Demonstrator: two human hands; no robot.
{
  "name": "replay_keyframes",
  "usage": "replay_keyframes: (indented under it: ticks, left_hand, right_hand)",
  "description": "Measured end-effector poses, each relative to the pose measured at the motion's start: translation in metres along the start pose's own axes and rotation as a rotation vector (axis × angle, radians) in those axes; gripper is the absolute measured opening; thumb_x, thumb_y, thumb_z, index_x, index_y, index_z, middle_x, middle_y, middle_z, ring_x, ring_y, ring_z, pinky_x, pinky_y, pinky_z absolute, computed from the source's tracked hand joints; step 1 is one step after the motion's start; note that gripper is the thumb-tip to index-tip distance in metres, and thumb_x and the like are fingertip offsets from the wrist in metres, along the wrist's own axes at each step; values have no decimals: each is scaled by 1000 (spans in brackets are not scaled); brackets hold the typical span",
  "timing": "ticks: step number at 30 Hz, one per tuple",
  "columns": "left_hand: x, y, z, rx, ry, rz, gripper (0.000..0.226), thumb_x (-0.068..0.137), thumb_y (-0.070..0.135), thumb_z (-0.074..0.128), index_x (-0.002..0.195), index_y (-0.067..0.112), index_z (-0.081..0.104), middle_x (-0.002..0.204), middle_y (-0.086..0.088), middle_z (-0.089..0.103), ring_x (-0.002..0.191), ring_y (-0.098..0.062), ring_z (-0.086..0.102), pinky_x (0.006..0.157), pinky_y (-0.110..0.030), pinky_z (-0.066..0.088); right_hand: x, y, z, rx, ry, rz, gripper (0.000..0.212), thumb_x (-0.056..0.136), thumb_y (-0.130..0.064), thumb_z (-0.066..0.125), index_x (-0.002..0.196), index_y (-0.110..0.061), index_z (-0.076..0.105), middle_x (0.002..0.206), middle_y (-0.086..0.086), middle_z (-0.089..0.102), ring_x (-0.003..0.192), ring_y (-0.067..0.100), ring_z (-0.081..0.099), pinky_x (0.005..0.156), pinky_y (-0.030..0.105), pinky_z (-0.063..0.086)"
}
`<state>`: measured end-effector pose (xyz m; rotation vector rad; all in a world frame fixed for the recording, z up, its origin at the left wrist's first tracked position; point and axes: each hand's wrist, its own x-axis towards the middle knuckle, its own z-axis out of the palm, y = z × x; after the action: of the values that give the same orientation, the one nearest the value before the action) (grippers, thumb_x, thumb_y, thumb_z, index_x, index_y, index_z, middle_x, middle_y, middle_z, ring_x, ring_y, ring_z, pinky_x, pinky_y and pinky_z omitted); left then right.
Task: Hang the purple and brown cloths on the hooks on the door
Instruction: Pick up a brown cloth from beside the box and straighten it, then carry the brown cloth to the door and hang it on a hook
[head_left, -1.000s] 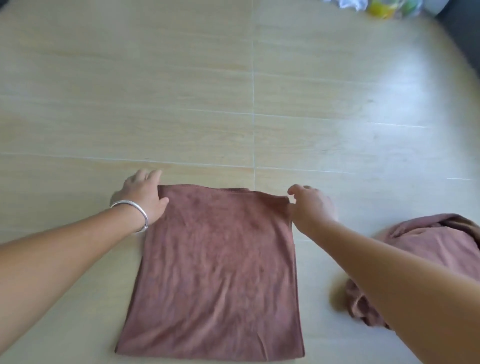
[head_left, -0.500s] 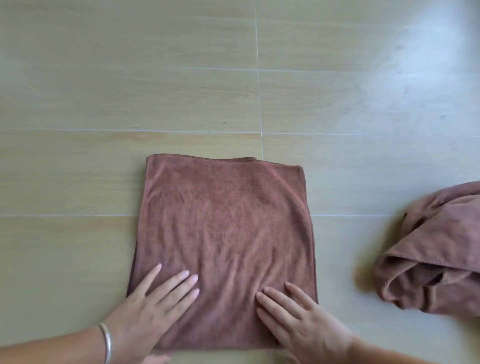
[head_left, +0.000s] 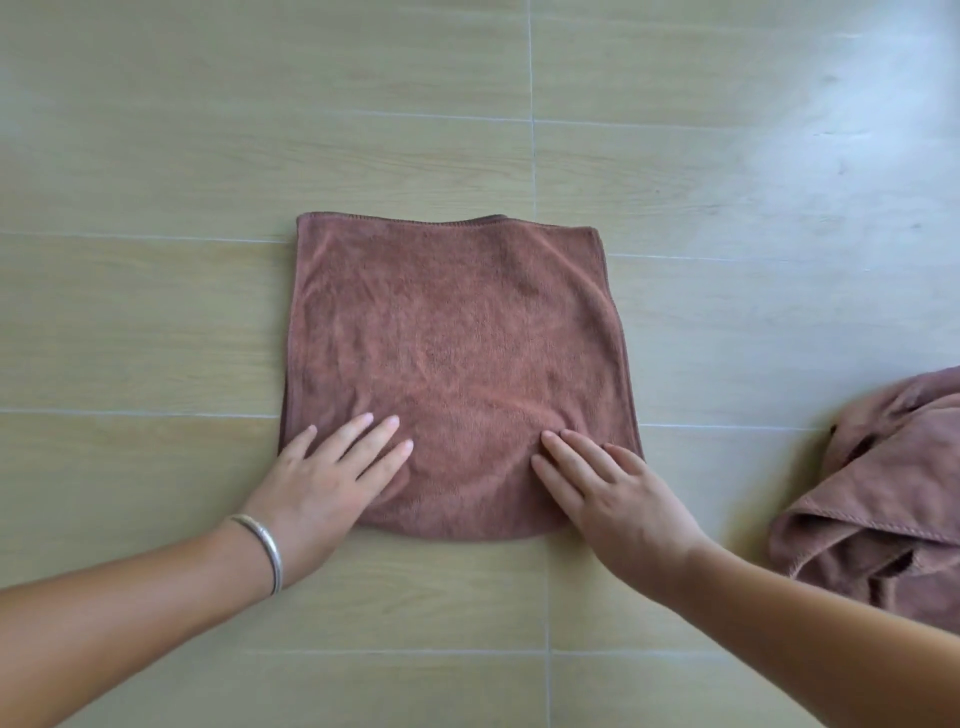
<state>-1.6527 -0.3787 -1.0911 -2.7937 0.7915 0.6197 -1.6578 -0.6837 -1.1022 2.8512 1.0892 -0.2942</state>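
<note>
Brown cloth (head_left: 452, 364) folded flat into a rough square on pale wood-look floor (head_left: 156, 322), fuzzy terry texture, stitched hem along far edge, faint wrinkles near front. Left hand (head_left: 322, 483) flat on near-left corner, fingers straight and spread, pressing down. Right hand (head_left: 608, 493) flat on near-right corner, fingers straight, pressing. Silver bangle (head_left: 265, 551) on left wrist. Second brownish cloth (head_left: 883, 509) crumpled at right edge, well apart, partly cut off.

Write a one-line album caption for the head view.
Both hands, left and right, press flat a folded brown cloth.
</note>
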Motion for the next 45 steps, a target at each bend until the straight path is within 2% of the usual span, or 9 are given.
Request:
replay_keyframes:
  ticks: [3, 5, 9, 12, 19, 28, 36, 42, 45]
  left_hand:
    - [9, -15, 4, 21, -23, -51, 82, 88, 1, 40, 154, 29, 0, 162, 0, -5, 149, -19, 3, 115, -44, 24]
    - [8, -22, 5, 31, -65, -73, 78, 88, 3, 32, 153, 28, -4, 162, 2, -9, 149, -16, -1, 117, -38, 22]
    - [-4, -26, 6, -20, -103, -123, 77, 88, 4, 37, 154, 26, 4, 162, 4, -3, 148, -13, 5, 115, -31, 24]
    - [-18, -25, -1, -91, -156, -184, 74, 89, 5, 39, 154, 27, 9, 162, 7, 5, 147, -11, 10, 111, -30, 30]
    - [-83, -7, -23, -185, -150, -260, 48, 88, 9, 44, 126, 37, 55, 130, 17, 55, 123, -9, 49, 87, -33, 50]
    - [-195, 47, -96, -73, -450, -135, 28, 92, 11, 41, 110, 27, 55, 114, 6, 60, 111, -18, 57, 79, -31, 46]
    - [-274, 48, -191, -223, -508, -183, 32, 82, 20, 43, 108, 29, 59, 110, 7, 62, 107, -18, 57, 84, -32, 44]
    - [-311, 2, -309, -451, -593, -253, 61, 88, 16, 38, 143, 40, 30, 138, 11, 49, 124, -17, 49, 97, -30, 43]
    - [-324, -27, -402, -454, -621, -215, 57, 92, 15, 37, 144, 36, 30, 140, 7, 48, 124, -19, 50, 97, -30, 42]
  right_hand:
    - [8, 7, -3, -13, 13, 26, 56, 85, -14, 28, 130, -9, 59, 135, 14, 57, 120, 29, 58, 81, 36, 56]
    - [11, 9, -5, -13, -9, 35, 56, 83, -13, 28, 129, -7, 60, 133, 15, 58, 118, 30, 59, 75, 36, 58]
    - [9, 8, -13, -58, -92, 39, 56, 77, -13, 46, 131, -8, 59, 135, 14, 57, 118, 30, 59, 71, 35, 57]
    - [8, 2, -26, -48, -161, 120, 54, 85, -13, 31, 134, -14, 53, 136, 8, 55, 119, 29, 56, 80, 35, 53]
    - [-33, -27, -73, 158, -249, 247, 29, 82, -6, 37, 101, -23, 50, 96, -4, 63, 94, 22, 59, 76, 32, 42]
    - [-123, -84, -178, 254, -444, 121, 27, 86, -8, 42, 103, -23, 56, 101, -3, 66, 97, 23, 59, 77, 30, 39]
    - [-160, -104, -309, 154, -653, 128, 22, 91, -25, 38, 105, -24, 54, 105, 0, 66, 96, 24, 60, 79, 37, 36]
    - [-152, -76, -459, 216, -698, 158, 36, 92, -40, 35, 114, -22, 57, 116, 1, 58, 111, 23, 51, 91, 37, 35]
    - [-145, -60, -553, 296, -630, 201, 32, 94, -37, 37, 109, -22, 61, 113, 0, 57, 111, 23, 51, 92, 36, 39]
